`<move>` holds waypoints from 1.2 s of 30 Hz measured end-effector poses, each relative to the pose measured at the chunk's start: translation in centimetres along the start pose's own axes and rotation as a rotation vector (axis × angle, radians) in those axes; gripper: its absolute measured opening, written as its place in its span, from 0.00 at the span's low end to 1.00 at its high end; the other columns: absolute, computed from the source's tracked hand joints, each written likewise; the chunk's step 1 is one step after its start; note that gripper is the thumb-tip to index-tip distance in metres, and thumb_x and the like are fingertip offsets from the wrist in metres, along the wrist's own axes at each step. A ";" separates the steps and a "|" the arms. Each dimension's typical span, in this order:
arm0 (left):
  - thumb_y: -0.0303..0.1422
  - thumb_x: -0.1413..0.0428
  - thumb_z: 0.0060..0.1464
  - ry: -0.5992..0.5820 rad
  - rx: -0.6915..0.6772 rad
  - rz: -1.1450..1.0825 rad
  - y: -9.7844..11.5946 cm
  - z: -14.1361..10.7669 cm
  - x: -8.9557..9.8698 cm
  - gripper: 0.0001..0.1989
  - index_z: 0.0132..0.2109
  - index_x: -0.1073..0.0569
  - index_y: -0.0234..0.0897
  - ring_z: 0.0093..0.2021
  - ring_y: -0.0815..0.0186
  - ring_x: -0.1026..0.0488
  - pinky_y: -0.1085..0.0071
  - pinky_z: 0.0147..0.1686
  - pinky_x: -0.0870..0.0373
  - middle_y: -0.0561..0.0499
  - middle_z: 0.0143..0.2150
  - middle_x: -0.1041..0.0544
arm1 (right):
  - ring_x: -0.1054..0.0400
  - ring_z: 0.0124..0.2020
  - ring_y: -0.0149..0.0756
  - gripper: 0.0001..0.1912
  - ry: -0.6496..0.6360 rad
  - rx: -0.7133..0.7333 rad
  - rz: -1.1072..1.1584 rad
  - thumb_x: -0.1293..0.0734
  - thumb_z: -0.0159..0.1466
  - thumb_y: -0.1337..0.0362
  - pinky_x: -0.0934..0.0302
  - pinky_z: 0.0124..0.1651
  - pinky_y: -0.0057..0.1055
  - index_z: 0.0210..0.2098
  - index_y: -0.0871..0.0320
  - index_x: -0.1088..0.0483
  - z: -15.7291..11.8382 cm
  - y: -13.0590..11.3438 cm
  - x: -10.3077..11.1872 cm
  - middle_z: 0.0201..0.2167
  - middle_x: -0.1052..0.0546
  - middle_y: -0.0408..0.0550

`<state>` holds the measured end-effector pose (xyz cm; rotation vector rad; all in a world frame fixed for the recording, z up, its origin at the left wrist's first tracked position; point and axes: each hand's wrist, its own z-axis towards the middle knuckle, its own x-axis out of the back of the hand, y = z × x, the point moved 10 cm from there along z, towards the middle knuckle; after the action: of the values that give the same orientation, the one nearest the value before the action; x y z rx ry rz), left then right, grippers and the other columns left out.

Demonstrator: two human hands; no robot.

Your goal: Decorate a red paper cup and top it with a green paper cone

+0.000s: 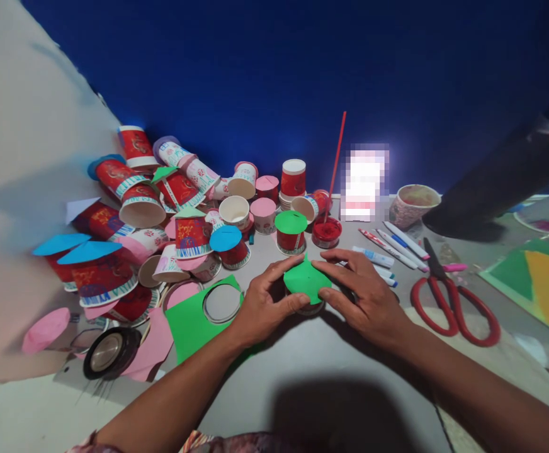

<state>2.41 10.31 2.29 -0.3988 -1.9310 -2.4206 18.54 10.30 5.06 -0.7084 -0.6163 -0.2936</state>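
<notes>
A green paper piece [307,281], roundish with a small point at its far edge, lies between my hands on top of something round, of which only a dark rim shows underneath. My left hand [271,290] grips its left side, thumb at the near edge and fingers at the far edge. On the opposite side my right hand [360,288] holds it the same way, thumb and fingertips on the paper. Just beyond stands a red paper cup [290,242] topped with a green paper disc [291,221]. Left of my hands lies a green sheet [187,324] with a round hole cut out.
Many decorated paper cups [104,275] are heaped at the left. Behind my hands is a red paint pot [326,233] with a red stick [335,163] upright in it. Markers [397,248], red-handled scissors [451,299] and a stained cup [413,204] are on the right. A tape roll [111,353] lies left.
</notes>
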 end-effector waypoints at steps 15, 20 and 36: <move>0.38 0.38 0.63 0.071 -0.218 0.146 2.1 -0.7 0.6 0.24 0.65 0.26 0.50 0.64 0.53 0.30 0.53 0.64 0.31 0.43 0.65 0.27 | 0.31 0.55 0.50 0.19 -0.015 0.014 -0.004 0.32 0.71 0.59 0.32 0.56 0.50 0.59 0.59 0.27 -0.1 0.1 -0.1 0.55 0.27 0.61; 0.32 0.42 0.67 0.146 -0.313 0.269 3.2 -1.2 1.0 0.17 0.60 0.22 0.49 0.59 0.58 0.25 0.57 0.58 0.26 0.44 0.60 0.24 | 0.31 0.54 0.50 0.19 -0.019 0.027 -0.011 0.32 0.71 0.59 0.31 0.55 0.51 0.59 0.58 0.27 0.0 -0.1 0.0 0.54 0.27 0.60; 0.34 0.34 0.57 0.177 -0.721 0.692 6.8 -3.6 -0.5 0.15 0.51 0.24 0.43 0.46 0.58 0.24 0.58 0.46 0.26 0.47 0.43 0.22 | 0.30 0.52 0.50 0.21 -0.023 0.057 -0.049 0.31 0.70 0.61 0.31 0.53 0.50 0.61 0.56 0.29 0.1 -0.5 0.1 0.53 0.25 0.59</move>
<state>3.45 5.18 7.97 -0.6835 -0.6182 -2.4169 18.37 9.99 5.45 -0.6436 -0.6623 -0.3121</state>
